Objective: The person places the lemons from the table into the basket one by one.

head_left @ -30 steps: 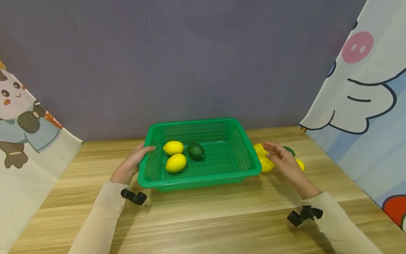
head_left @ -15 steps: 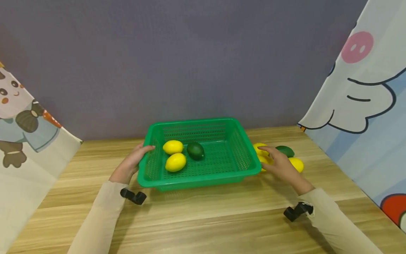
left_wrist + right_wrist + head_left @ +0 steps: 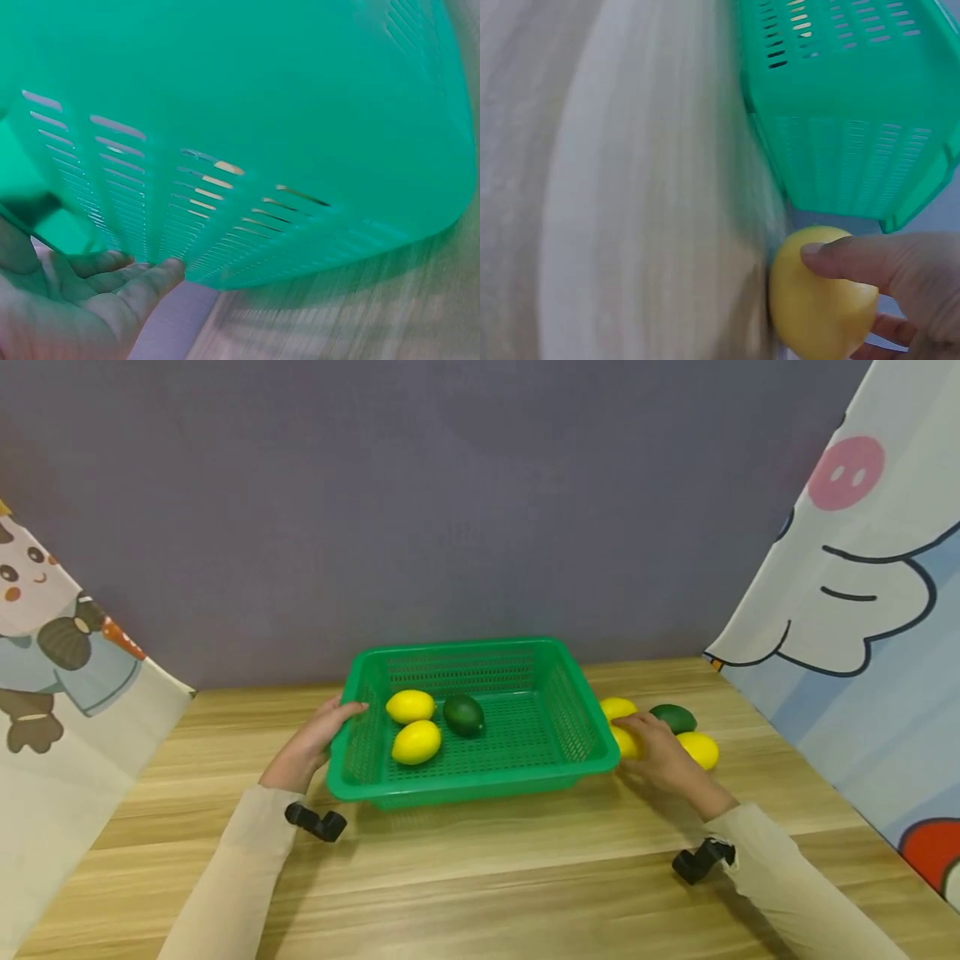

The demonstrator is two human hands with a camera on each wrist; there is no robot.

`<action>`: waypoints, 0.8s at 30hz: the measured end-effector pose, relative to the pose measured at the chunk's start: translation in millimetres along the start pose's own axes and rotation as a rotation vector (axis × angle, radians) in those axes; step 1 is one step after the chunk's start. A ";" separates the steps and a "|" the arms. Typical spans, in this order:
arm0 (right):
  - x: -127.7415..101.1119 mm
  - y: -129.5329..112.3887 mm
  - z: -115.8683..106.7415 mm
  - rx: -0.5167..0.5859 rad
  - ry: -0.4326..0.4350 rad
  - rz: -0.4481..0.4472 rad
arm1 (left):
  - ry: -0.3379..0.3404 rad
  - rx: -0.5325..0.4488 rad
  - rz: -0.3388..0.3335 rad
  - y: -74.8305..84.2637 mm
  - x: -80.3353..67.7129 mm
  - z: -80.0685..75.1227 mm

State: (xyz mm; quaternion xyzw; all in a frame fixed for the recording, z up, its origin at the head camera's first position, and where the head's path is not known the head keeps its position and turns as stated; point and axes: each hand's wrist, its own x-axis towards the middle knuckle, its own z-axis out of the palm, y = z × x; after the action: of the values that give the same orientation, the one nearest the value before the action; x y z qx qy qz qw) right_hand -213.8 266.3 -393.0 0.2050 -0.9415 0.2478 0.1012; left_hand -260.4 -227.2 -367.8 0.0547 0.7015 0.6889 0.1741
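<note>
A green plastic basket (image 3: pixel 480 781) with slotted walls stands on the table. Inside are two lemons (image 3: pixel 410 707) (image 3: pixel 416 742) and a dark green fruit resembling an avocado (image 3: pixel 463 716). My left hand (image 3: pixel 315 743) grips the basket's left side, thumb over the rim; in the left wrist view its fingers (image 3: pixel 154 289) lie against the outer wall. Right of the basket, my right hand (image 3: pixel 663 760) holds a lemon (image 3: pixel 810 300) on the table, thumb on one side and fingers partly hidden on the other. Another lemon (image 3: pixel 618 707) sits just behind it.
A second dark green fruit (image 3: pixel 675 718) and another lemon (image 3: pixel 698 749) lie beyond my right hand. The wooden table (image 3: pixel 465 877) meets a grey wall (image 3: pixel 465 527) behind the basket. Cartoon-printed cloths (image 3: pixel 862 610) hang at both sides.
My right hand has come down and left onto the lemon beside the basket and closed its fingers around it, uncovering more of the fruit behind. My left hand keeps its grip.
</note>
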 end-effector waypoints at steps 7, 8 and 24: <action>0.0 3.2 4.4 -0.020 -0.015 0.009 | 0.007 -0.004 0.005 -0.3 -0.3 0.8; 0.0 3.2 4.4 -0.020 -0.018 0.008 | 0.006 -0.004 0.005 -0.5 -0.5 0.7; -1.5 8.1 6.4 -0.007 -0.028 0.044 | 0.022 -0.007 0.005 -1.9 -0.3 1.3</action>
State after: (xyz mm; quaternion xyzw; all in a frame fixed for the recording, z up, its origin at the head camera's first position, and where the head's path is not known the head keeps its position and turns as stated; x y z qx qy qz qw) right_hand -216.5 270.0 -402.4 0.1872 -0.9480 0.2438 0.0831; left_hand -259.4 -226.2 -369.7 0.0482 0.7009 0.6923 0.1649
